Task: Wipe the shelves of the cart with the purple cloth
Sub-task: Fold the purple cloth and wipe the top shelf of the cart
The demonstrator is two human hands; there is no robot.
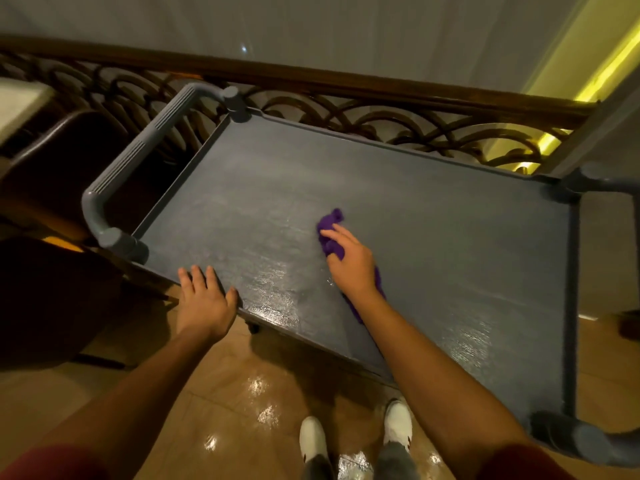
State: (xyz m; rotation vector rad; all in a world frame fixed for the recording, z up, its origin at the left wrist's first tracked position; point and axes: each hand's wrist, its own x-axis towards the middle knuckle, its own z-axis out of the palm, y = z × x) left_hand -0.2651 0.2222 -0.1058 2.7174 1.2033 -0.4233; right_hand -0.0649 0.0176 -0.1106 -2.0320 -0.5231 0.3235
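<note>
White shoes (313,441), bunched purple cloth (330,237) under right hand (349,261), cart shelf (433,237)

Brown tiled floor (225,386) under me, glossy, bright glare spots near my feet. My white shoes (313,441) side by side at bottom edge, grey trouser cuffs above them. Ahead, dark wooden railing (346,83) with curled scrollwork panel below. Pale wall (311,26) beyond it. Yellow-green light strip (609,69) slanting at upper right. At left, dark chairs (59,161), partly in shadow; pale tabletop corner (17,105) at far left edge.
</note>
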